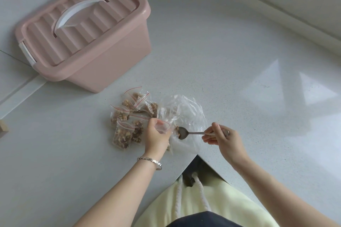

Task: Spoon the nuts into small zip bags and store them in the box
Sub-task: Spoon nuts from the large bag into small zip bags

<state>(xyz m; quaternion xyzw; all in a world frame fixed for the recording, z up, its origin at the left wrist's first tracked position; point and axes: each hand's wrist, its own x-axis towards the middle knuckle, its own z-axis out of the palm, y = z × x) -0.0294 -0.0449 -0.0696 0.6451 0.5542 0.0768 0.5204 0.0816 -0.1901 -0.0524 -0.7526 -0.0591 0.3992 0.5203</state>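
Left hand (pixel 156 137) pinches a small clear zip bag (pixel 162 127) open at its mouth, bracelet (pixel 150 160) on the wrist. Right hand (pixel 224 137) grips a metal spoon (pixel 191 132) by the handle, bowl w/ a few nuts (pixel 176 131) right at that bag, over a big crumpled clear bag (pixel 184 114). Filled zip bags (pixel 129 118) piled just beside, left. Pink box (pixel 86 27) w/ lid shut sits well apart, far left on the white counter (pixel 230 61).
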